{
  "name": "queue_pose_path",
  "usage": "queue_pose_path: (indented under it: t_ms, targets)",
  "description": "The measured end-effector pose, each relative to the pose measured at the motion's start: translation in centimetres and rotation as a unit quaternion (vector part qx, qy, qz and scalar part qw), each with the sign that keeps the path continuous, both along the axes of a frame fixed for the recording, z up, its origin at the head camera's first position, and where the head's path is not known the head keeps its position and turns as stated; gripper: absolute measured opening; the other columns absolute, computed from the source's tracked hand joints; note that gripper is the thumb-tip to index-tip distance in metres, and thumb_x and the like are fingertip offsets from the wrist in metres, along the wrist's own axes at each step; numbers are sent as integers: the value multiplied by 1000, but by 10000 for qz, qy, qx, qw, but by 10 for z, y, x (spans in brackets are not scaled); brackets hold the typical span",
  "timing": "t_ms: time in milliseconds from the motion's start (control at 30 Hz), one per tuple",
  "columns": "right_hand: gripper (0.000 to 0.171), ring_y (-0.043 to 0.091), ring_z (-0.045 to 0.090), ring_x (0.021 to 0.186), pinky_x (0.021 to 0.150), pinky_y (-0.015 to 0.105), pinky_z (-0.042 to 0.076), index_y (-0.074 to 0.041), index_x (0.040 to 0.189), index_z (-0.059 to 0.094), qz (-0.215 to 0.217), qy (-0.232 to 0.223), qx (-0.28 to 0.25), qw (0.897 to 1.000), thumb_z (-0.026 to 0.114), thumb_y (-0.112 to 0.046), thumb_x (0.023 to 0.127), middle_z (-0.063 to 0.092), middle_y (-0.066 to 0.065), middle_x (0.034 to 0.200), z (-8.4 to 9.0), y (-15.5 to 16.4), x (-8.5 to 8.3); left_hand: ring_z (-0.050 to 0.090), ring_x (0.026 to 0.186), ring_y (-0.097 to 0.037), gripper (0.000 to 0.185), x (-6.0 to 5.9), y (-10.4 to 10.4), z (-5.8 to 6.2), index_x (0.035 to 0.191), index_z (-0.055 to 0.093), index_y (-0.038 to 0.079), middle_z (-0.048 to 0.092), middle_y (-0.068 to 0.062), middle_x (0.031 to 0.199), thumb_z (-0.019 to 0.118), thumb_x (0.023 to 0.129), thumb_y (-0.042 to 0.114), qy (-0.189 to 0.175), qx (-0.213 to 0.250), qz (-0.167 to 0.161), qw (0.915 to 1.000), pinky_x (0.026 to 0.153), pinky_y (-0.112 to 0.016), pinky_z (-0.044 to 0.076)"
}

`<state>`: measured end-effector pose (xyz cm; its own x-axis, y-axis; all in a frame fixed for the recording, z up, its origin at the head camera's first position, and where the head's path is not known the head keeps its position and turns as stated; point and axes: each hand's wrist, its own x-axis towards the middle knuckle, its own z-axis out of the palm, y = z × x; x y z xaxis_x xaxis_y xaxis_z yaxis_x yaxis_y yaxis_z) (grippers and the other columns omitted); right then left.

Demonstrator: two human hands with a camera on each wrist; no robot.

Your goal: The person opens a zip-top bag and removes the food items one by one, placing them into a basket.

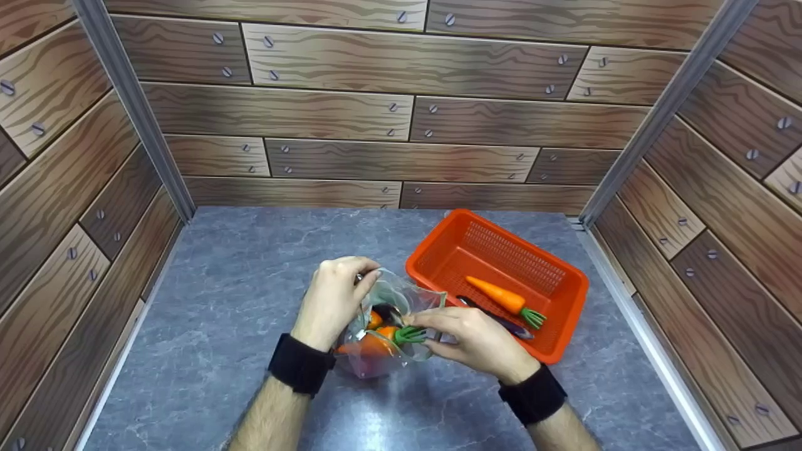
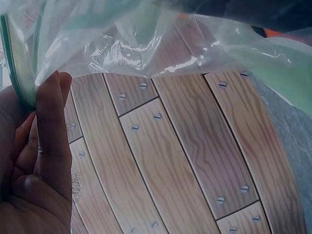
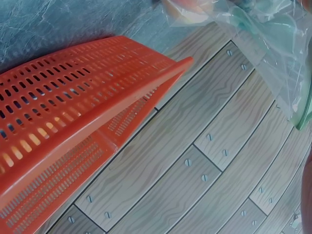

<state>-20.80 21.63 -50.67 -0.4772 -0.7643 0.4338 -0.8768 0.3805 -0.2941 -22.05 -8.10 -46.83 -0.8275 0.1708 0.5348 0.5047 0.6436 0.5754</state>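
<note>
The clear, green-edged bag (image 1: pixel 390 293) gapes, a green-topped orange carrot (image 1: pixel 378 342) lying inside.

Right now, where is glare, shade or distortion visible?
Head view: bright glare on the grey tabletop, near the bottom edge; left wrist view: white highlights on the clear bag, the left hand looks dark; right wrist view: seams of the plank wall look curved.

Back wall (image 1: pixel 376 119), L wall (image 1: pixel 62 207) & R wall (image 1: pixel 720 207): wood-plank pattern w/ screw heads, tan/brn. Metal posts (image 1: pixel 138 113) at both back corners; metal strip (image 1: pixel 642 332) along base of R wall. Tabletop (image 1: pixel 238 263) gray-blue, marbled; glare (image 1: pixel 374 432) nr bottom of head view.
</note>
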Motion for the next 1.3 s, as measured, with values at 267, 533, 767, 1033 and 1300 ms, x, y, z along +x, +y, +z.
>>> queue_pose_path:
  t_ms: [267,533,767,1033,1300]
  targets:
    - [48,22,86,121,99,37,74,-10,142,82,-212,-123,-163,9996,96,-3,97,88,5,137,5,12,2,87,95,-23,7,-1,-1,0,111,91,8,91,-10,106,85,109,11,-52,38,10,10000,87,-40,74]
    - [48,21,86,118,112,10,58,-11,142,82,-411,-158,-444,9980,94,1,97,88,2,133,6,26,2,87,95,-22,7,-1,-2,0,111,91,9,91,-9,106,85,109,11,-78,28,36,10000,86,-40,74]
    - [51,24,87,120,125,9,48,-8,139,83,-425,46,-640,9970,96,6,92,89,5,134,8,35,0,87,94,-23,7,-1,-3,1,111,91,8,91,-9,106,85,108,11,-47,36,40,10000,86,-40,74]
    - [58,25,88,118,136,19,43,-11,140,84,-414,270,-1012,9936,96,12,88,89,4,133,13,47,-4,87,94,-24,7,0,-5,2,111,91,8,91,-10,105,85,108,10,-56,82,-14,10000,86,-41,74]
    - [56,28,87,123,117,12,57,-16,139,85,-771,198,-1181,9898,97,8,91,90,2,131,18,60,-1,88,96,-25,7,-1,-3,2,111,91,9,91,-10,107,85,109,11,-118,38,52,9999,88,-42,74]
